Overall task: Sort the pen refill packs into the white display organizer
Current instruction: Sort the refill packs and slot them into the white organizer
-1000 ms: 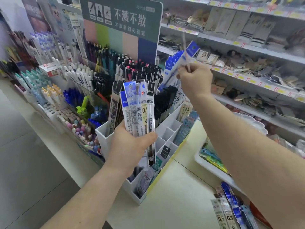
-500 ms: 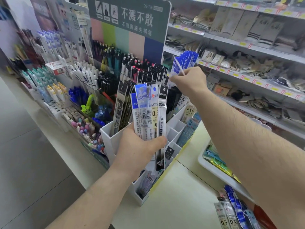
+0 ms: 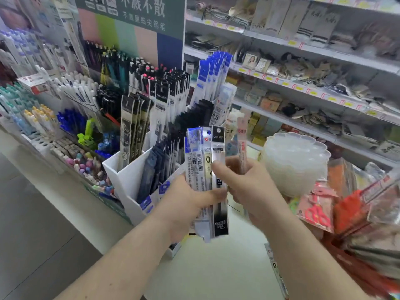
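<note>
Refill packs [image 3: 207,169] between left thumb and fingers [image 3: 218,194].

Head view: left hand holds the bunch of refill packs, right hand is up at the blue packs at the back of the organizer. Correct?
Not quite. The left hand does hold the bunch of refill packs, but the head view shows the right hand down beside that bunch, pinching a pink-topped pack, not up at the blue packs.

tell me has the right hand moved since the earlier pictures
Yes. The right hand has come down from the blue packs at the organizer's back to the bundle in the left hand.
</note>
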`<state>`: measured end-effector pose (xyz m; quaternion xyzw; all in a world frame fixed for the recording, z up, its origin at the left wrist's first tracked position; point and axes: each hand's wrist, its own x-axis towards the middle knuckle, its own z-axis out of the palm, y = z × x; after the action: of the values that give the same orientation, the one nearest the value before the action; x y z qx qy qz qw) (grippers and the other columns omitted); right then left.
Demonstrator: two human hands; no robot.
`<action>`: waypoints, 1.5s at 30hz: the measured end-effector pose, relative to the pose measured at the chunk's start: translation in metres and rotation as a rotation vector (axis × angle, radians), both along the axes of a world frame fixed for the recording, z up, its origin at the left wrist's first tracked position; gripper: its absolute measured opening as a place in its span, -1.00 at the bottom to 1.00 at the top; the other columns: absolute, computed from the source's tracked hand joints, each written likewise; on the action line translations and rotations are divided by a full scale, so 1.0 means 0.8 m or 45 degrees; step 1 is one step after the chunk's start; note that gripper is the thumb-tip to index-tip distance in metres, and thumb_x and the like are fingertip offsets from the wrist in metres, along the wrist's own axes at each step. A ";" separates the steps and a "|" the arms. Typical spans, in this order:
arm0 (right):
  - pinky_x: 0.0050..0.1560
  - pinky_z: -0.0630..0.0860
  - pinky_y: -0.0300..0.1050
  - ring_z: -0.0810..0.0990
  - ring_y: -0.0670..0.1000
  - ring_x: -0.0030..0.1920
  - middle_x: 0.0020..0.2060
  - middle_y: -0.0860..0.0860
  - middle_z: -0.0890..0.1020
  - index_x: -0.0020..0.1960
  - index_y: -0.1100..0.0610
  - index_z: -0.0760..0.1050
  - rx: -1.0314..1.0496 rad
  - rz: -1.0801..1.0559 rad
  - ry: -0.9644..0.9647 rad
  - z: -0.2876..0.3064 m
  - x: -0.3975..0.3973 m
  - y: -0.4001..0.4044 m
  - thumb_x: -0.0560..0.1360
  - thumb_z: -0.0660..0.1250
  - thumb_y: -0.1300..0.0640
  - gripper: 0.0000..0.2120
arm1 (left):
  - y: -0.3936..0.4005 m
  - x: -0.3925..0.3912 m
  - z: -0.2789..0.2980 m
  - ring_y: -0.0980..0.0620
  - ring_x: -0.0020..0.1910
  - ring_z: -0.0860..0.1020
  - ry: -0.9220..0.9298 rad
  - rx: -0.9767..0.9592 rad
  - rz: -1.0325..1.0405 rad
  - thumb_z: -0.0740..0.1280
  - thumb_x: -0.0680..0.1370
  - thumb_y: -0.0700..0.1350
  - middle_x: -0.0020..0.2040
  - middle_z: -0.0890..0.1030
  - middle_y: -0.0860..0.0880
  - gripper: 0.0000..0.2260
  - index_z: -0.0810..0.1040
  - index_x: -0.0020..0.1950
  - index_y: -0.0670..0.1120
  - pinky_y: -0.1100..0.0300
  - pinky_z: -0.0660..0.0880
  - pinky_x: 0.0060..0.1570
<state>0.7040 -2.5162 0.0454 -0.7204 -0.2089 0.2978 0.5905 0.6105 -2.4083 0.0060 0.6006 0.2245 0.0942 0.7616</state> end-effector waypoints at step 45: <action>0.14 0.56 0.08 0.56 0.06 -0.07 0.03 0.18 0.60 0.10 0.20 0.51 -0.497 -0.435 0.017 -0.054 0.171 0.103 0.52 0.43 0.20 -0.81 | 0.022 0.005 0.003 0.01 -0.11 0.72 0.136 0.032 0.064 0.37 0.55 -0.30 -0.09 0.73 0.01 -0.74 0.50 0.08 0.05 0.03 0.62 0.08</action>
<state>0.8410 -2.4335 0.0024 -0.8436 -0.0189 0.2330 0.4835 0.6143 -2.3904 0.0083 0.6083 0.2786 0.0841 0.7384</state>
